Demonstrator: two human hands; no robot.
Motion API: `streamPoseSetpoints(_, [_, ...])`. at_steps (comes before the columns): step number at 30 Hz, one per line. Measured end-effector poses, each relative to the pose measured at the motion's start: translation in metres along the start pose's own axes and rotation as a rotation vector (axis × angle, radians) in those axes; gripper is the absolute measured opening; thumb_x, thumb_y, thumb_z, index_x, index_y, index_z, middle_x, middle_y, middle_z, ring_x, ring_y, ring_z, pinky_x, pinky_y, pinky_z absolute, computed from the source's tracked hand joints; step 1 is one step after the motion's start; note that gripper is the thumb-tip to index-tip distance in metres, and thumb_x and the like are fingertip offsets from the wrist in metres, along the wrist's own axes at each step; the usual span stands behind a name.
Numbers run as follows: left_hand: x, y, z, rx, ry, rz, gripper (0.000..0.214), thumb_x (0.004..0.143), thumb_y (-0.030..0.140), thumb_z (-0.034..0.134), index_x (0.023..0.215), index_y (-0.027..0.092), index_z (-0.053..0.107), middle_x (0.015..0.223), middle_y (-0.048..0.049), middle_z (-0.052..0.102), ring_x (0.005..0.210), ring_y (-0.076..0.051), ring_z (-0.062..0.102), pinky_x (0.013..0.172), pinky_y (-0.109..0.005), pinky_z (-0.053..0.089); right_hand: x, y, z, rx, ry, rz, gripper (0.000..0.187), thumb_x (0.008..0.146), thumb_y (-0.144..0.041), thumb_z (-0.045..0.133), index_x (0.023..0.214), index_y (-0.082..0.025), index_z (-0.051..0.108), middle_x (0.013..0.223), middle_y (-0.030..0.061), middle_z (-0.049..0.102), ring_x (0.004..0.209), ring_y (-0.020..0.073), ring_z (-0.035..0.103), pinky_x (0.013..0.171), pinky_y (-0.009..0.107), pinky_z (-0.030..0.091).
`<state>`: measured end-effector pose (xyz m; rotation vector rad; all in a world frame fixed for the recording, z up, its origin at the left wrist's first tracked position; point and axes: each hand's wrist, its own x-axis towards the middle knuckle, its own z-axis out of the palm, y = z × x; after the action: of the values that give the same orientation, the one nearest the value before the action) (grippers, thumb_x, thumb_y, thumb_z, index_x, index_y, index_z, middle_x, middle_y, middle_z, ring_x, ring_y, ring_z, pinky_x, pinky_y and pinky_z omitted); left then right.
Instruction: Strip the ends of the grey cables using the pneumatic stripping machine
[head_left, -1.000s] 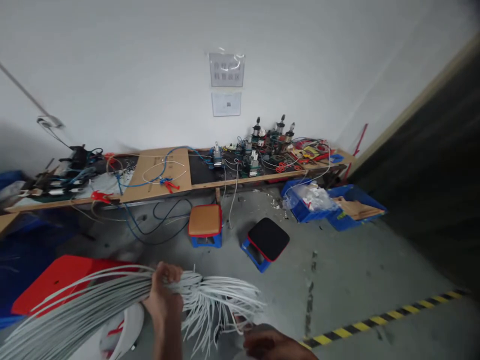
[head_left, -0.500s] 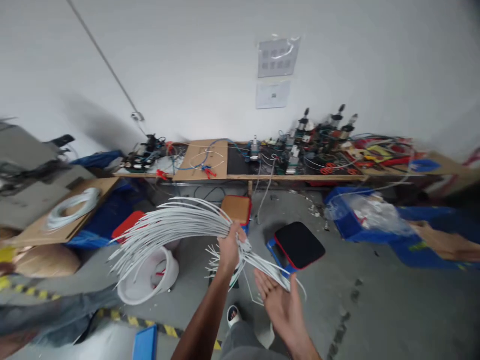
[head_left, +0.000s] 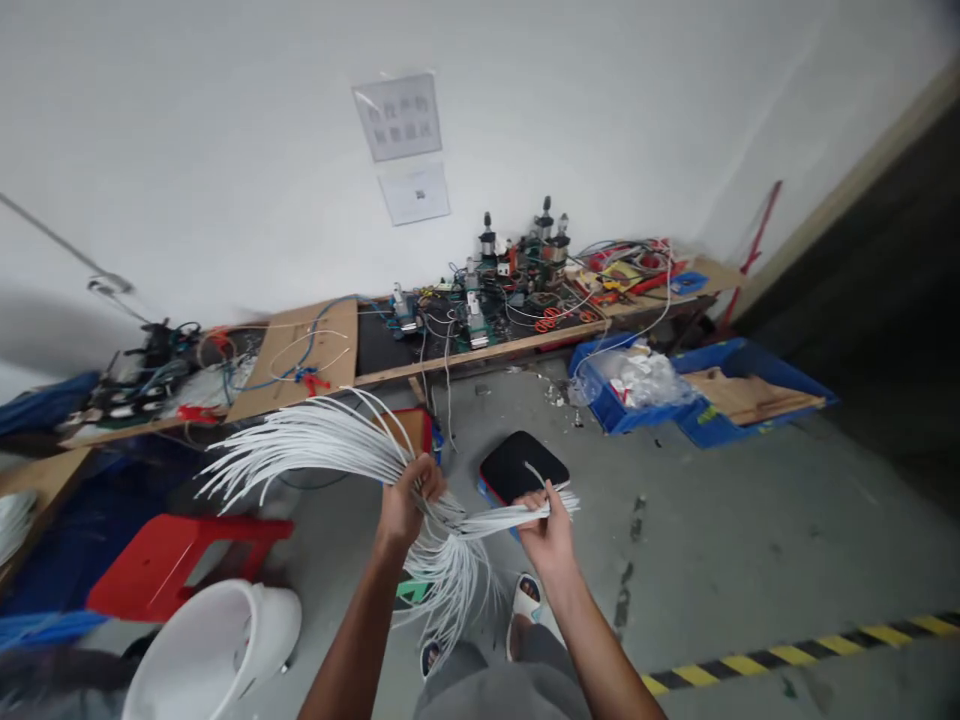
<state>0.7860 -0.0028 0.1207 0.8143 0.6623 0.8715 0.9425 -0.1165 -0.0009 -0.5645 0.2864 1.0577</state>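
Note:
A thick bundle of white cables [head_left: 315, 440] is stretched between my two hands in mid-air. My left hand [head_left: 411, 497] is closed around its middle, and many loose ends fan out to the left. Farther right, my right hand [head_left: 547, 522] grips a thinner section, with short cut ends poking out past the fingers. From between the hands another spray of white strands [head_left: 454, 580] hangs down in front of my legs. One strand curls up above my right fingers.
A workbench [head_left: 480, 350] with clamps and tools runs along the wall. On the floor stand a black-topped stool [head_left: 523, 466], a red stool [head_left: 161, 565], a white bucket [head_left: 202, 650] and blue bins [head_left: 750, 365]. Yellow-black tape [head_left: 795, 647] marks the floor at right.
My view has swung to the right. My right hand, open beside the cable ends before, is now closed around them. The hanging strands now spread out below my hands.

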Motion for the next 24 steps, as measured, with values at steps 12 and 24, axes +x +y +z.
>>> streamPoseSetpoints(12, [0.045, -0.031, 0.086, -0.294, -0.076, 0.035, 0.037, 0.074, 0.031, 0.087, 0.061, 0.017, 0.056, 0.058, 0.0025, 0.05, 0.062, -0.015, 0.052, 0.079, -0.034, 0.053, -0.006, -0.166, 0.083, 0.086, -0.186, -0.219, 0.07, 0.063, -0.027, 0.1, 0.059, -0.019, 0.03, 0.047, -0.0127, 0.027, 0.039, 0.0036, 0.028, 0.042, 0.019, 0.044])
streamPoseSetpoints(24, [0.168, -0.047, 0.046, -0.714, 0.067, -0.069, 0.027, 0.068, 0.02, 0.091, 0.074, 0.016, 0.065, 0.073, 0.0051, 0.063, 0.079, -0.011, 0.064, 0.099, -0.031, 0.051, 0.034, -0.2, 0.183, -0.129, -0.18, -0.451, 0.054, 0.059, -0.011, 0.093, 0.06, -0.02, 0.04, 0.043, -0.0102, 0.028, 0.039, 0.0026, 0.03, 0.042, 0.022, 0.041])
